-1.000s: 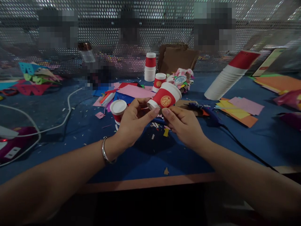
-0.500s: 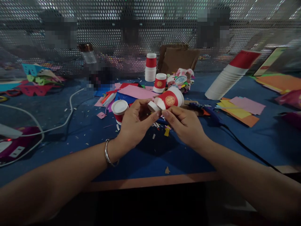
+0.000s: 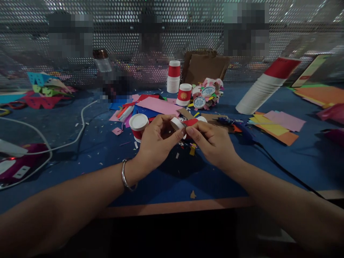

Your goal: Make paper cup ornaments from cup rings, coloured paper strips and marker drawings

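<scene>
In front of me, both hands are closed on a red and white paper cup (image 3: 190, 122), which lies on its side above the table. My left hand (image 3: 158, 138) pinches its white end piece (image 3: 176, 124), which looks partly parted from the red wall. My right hand (image 3: 213, 141) grips the red wall close to that piece, thumb and forefinger pressed together. Most of the cup is hidden behind my right fingers. Just left of my left hand stands an upside-down paper cup (image 3: 138, 122) with its white bottom up.
Coloured paper (image 3: 157, 105) and scraps lie beyond my hands. Behind them are an upside-down cup (image 3: 184, 95), a cup stack (image 3: 174, 77) and a paper-covered ball (image 3: 208, 92). A leaning cup stack (image 3: 266, 87), a blue corded tool (image 3: 242, 130) and a power strip (image 3: 21, 168) flank them.
The held cup has turned and dropped behind my right hand, so its printed emblem no longer shows. Both hands keep their pinch in nearly the same place.
</scene>
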The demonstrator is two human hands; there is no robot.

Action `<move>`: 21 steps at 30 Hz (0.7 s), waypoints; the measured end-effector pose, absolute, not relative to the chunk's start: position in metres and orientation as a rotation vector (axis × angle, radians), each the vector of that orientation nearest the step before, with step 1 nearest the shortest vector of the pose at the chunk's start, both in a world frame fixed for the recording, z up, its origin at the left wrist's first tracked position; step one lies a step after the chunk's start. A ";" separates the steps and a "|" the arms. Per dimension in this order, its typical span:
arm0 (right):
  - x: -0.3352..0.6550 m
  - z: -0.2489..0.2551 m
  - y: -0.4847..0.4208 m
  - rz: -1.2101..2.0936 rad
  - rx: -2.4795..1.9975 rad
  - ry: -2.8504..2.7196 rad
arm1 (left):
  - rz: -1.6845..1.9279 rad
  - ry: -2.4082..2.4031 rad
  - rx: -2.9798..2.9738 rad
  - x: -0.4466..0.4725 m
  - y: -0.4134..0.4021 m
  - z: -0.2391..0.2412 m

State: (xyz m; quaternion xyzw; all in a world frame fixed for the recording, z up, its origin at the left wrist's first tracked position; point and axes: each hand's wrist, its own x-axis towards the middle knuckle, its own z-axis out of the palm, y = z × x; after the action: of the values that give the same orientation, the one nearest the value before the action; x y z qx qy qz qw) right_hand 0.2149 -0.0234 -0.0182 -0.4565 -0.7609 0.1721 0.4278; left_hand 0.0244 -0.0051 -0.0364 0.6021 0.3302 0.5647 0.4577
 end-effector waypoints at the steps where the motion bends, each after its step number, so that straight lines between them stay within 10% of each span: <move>1: 0.215 -0.018 -0.023 0.423 -1.142 -1.899 | 1.394 0.810 1.490 0.025 -0.006 -0.037; 21: 0.214 -0.012 -0.028 0.325 -1.082 -1.908 | 1.478 0.821 1.671 0.029 -0.012 -0.035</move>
State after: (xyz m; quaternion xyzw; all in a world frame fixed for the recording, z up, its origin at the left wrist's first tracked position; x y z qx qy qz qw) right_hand 0.2136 -0.0277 -0.0122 -0.4370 -0.7701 0.1312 0.4458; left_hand 0.0293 -0.0123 -0.0348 0.6521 0.3204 0.5770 0.3731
